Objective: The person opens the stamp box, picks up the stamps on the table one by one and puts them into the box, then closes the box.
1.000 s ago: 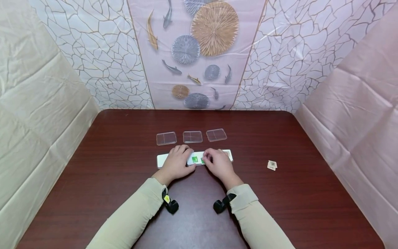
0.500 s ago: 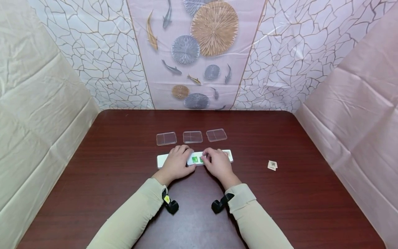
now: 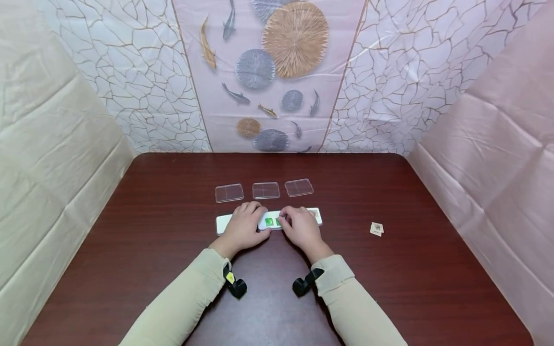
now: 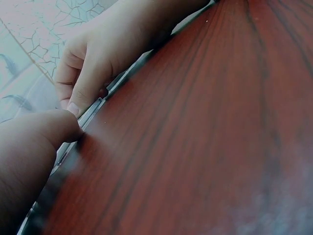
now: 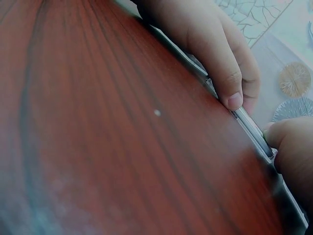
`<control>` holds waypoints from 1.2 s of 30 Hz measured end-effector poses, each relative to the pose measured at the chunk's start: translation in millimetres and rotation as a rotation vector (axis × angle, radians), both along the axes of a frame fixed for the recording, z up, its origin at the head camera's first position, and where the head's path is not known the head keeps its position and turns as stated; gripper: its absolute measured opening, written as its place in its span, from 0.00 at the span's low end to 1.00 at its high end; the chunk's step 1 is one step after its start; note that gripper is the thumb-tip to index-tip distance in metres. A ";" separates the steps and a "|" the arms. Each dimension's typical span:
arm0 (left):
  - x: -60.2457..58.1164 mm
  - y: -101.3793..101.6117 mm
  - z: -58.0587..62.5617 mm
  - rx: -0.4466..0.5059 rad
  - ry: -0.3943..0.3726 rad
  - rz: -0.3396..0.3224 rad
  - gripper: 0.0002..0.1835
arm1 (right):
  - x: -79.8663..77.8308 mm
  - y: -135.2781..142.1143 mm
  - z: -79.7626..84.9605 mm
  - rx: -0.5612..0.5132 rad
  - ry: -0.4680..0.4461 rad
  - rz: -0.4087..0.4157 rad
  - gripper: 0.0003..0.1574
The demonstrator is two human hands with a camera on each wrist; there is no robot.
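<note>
My left hand [image 3: 244, 223] lies across a flat white-lined case [image 3: 273, 215], thumb along its near edge and fingers over the far side. One green stamp-like square [image 3: 269, 221] shows inside it. My right hand [image 3: 303, 226] pinches a second green square [image 3: 278, 221] with thumb and forefinger, low over the same case; the fingers partly hide it. From the left wrist, my right thumb tip [image 4: 73, 107] appears right at the rim, close to the left thumb [image 4: 66, 126]. In the right wrist view a bit of green shows by the right fingertip [image 5: 274, 134].
Similar white-lined cases lie at left [image 3: 222, 223] and right [image 3: 318, 216], partly covered by the hands. Behind them are three clear divided lids [image 3: 229, 192]. A small stack of cream printed squares [image 3: 376, 228] sits to the right on the dark wooden table [image 3: 415, 278].
The right hand and the pinched green square have shifted slightly left along the case. My left hand keeps its hold. The whole head view has drifted a little.
</note>
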State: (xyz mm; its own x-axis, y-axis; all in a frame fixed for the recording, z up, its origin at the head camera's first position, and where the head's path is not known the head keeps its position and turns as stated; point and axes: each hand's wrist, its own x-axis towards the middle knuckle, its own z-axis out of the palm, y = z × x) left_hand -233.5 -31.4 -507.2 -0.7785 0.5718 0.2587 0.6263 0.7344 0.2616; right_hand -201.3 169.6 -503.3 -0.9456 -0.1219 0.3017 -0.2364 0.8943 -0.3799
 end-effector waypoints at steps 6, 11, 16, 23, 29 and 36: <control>0.2 -0.3 1.3 -0.001 -0.012 0.002 0.28 | -0.4 -1.2 0.4 0.004 0.006 -0.007 0.05; 0.0 -0.5 2.5 -0.006 -0.023 0.004 0.29 | -1.0 -1.1 0.3 -0.002 -0.004 0.000 0.06; -1.2 -0.5 2.1 -0.020 -0.023 0.006 0.29 | -2.0 -0.8 -1.2 -0.001 0.003 -0.002 0.07; -1.9 -0.7 1.8 -0.016 -0.023 0.005 0.29 | -2.6 -0.9 -1.6 -0.013 0.005 -0.003 0.07; -1.9 -2.0 0.8 -0.017 -0.021 0.006 0.29 | -2.0 -0.8 -2.9 -0.034 0.011 0.010 0.08; -1.7 -3.3 0.2 0.004 -0.016 -0.003 0.29 | -0.3 -0.6 -4.2 -0.093 -0.001 0.028 0.08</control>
State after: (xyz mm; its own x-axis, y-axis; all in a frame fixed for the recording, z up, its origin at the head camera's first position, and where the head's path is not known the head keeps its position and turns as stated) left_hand -235.2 -34.7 -506.9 -0.7806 0.5734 0.2488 0.6246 0.7312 0.2743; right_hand -201.7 169.0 -507.5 -0.9426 -0.1195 0.3118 -0.2600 0.8485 -0.4610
